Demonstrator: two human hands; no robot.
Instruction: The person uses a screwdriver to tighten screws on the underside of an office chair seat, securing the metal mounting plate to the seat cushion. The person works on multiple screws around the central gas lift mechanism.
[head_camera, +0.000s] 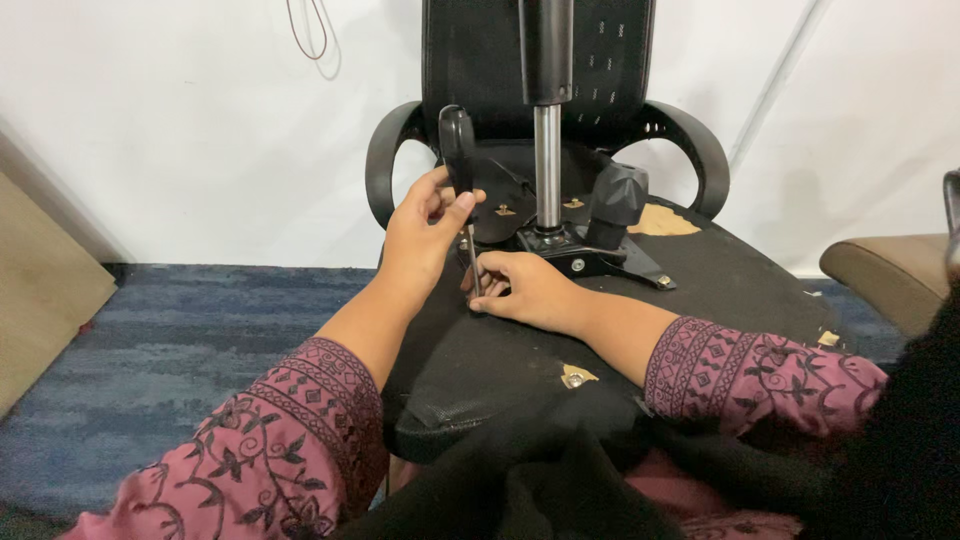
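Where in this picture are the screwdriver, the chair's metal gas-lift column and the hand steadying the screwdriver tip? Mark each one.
screwdriver (458, 150): head view, on its black handle.
gas-lift column (547, 165): head view, on the shiny metal shaft.
right hand (530, 290): head view, on the back of the hand.

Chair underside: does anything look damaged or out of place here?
Yes. The black covering on the upturned chair seat is torn, baring tan patches by the mechanism plate and around a front bolt.
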